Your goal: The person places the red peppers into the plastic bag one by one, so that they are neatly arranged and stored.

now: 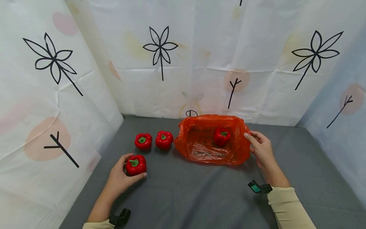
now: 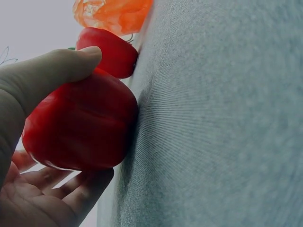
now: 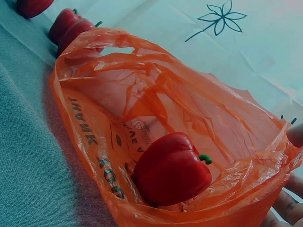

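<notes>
White printed-fabric backdrop, w/ line-art flowers, runs along the back + both sides. Next down: grey cloth-covered desk, carrying all the stuff. Then orange-red plastic bag, near desk's rear edge, right of ctr, mouth spread wide. Thin film, prob. sags w/o support, hence (IMO) the hold on its right end.

R grip: clamped on bag rim, thumb at the edge, fingers behind the film per R wrist cam. Looks like a light pinch, prob. just enough to keep the mouth spread.

L grip: clamped on near pepper, thumb one side, fingers round the other. Pepper sits between thumb + fingers, on or just above desk; can't tell if weight's off it. Stem faces up, so sides are free for the hold.

Other red bell peppers, approx same size: left rear pepper and right rear pepper, both beyond L grip, side by side w/ a small gap, not held. Right one's just beside bag's left end. Bagged pepper lies inside, right half, tilted; closer to R grip, but not touching it. Its weight likely helps pin the bag.

Smallest: green stem on near pepper.
</notes>
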`<state>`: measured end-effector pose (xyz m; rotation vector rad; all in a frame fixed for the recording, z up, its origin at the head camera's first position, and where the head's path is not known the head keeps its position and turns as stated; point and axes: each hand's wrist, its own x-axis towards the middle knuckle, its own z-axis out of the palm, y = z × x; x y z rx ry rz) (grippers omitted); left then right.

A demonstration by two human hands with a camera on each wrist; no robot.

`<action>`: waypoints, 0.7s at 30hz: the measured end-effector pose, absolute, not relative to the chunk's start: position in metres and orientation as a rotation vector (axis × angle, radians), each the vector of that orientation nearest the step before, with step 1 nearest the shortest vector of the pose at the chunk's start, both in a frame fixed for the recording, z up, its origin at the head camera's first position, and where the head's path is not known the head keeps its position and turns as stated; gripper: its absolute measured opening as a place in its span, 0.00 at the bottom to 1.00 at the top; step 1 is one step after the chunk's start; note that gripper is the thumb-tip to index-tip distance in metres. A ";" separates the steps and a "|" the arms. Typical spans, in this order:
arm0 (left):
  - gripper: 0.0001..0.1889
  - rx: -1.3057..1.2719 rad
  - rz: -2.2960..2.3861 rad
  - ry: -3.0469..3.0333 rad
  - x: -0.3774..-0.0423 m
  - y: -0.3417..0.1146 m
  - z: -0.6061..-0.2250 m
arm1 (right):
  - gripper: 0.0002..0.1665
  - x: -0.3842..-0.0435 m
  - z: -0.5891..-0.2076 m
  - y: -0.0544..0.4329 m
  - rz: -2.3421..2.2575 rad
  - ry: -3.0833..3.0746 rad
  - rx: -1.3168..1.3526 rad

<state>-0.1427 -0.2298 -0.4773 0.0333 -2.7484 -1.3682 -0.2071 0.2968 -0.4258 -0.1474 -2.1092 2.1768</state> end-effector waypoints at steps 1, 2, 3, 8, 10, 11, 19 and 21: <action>0.52 0.033 -1.368 -2.747 -0.143 -0.229 -0.477 | 0.18 -0.207 -0.426 0.297 2.176 -2.109 -0.149; 0.52 0.031 -1.367 -2.745 -0.143 -0.229 -0.477 | 0.18 -0.207 -0.426 0.297 2.174 -2.111 -0.150; 0.52 0.029 -1.366 -2.744 -0.143 -0.228 -0.477 | 0.18 -0.207 -0.426 0.297 2.172 -2.112 -0.152; 0.50 0.006 -1.370 -2.738 -0.142 -0.224 -0.475 | 0.17 -0.208 -0.426 0.297 2.162 -2.124 -0.159; 0.50 -0.002 -1.374 -2.736 -0.142 -0.222 -0.474 | 0.17 -0.208 -0.426 0.297 2.160 -2.125 -0.161; 0.49 -0.007 -1.375 -2.736 -0.142 -0.221 -0.474 | 0.17 -0.208 -0.426 0.297 2.158 -2.127 -0.162; 0.48 -0.084 -1.392 -2.692 -0.144 -0.205 -0.465 | 0.18 -0.208 -0.425 0.297 2.138 -2.140 -0.172; 0.48 -0.127 -1.412 -2.677 -0.145 -0.199 -0.462 | 0.19 -0.208 -0.425 0.297 2.137 -2.141 -0.172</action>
